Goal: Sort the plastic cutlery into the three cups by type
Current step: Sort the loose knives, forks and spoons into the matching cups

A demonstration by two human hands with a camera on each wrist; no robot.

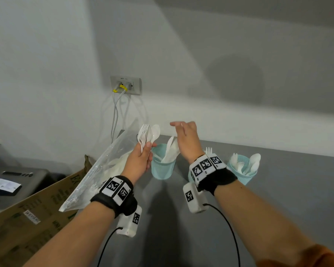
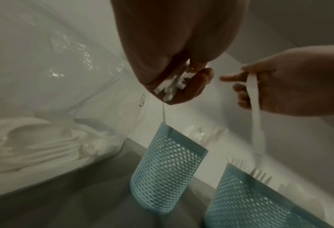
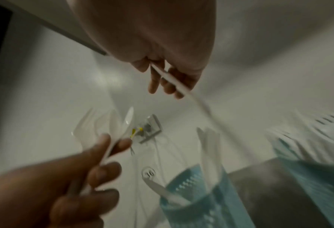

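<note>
My left hand (image 1: 148,151) grips a bundle of white plastic forks and spoons (image 1: 148,134), heads up, beside the left mesh cup (image 1: 162,168). That cup holds knives (image 1: 171,151). My right hand (image 1: 183,132) hovers above it and pinches one white cutlery piece (image 2: 255,114) that hangs downward; its type is blurred. The middle cup (image 2: 244,205) sits mostly behind my right wrist in the head view, with fork tines (image 1: 208,150) showing. The right cup (image 1: 243,175) holds spoons. In the right wrist view the held piece (image 3: 181,86) slants from the fingers.
A clear plastic bag (image 1: 104,170) with more white cutlery leans at the left of the grey table (image 1: 278,199). A cardboard box (image 1: 37,209) stands further left. A wall socket (image 1: 125,85) with cables is behind the bag.
</note>
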